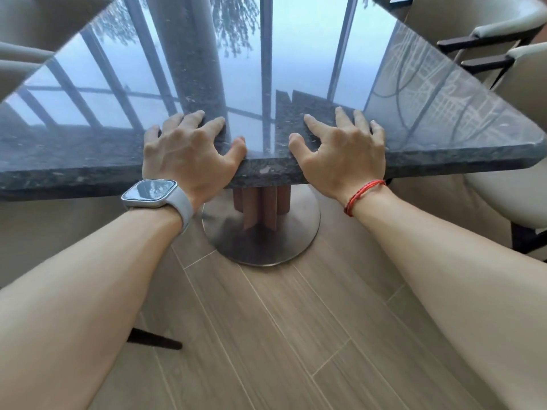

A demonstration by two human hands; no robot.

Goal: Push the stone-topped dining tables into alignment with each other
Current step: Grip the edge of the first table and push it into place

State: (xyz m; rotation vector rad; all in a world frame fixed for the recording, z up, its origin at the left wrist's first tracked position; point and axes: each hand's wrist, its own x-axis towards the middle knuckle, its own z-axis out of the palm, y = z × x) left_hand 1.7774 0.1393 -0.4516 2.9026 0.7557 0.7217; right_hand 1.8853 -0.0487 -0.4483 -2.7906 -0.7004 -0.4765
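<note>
A dark, polished stone-topped table fills the upper view, its near edge running across the middle. It stands on a fluted brown column with a round metal base on the floor. My left hand, with a watch on the wrist, lies on the near edge left of centre, fingers spread on top and palm against the rim. My right hand, with a red string bracelet, rests the same way right of centre. Both hands press flat on the stone. Only this one table is in view.
Cream upholstered chairs with dark frames stand at the right, another cream seat sits by the table's right corner. Pale upholstery shows at the far left. A dark chair leg is low left. Wood-look plank floor lies below.
</note>
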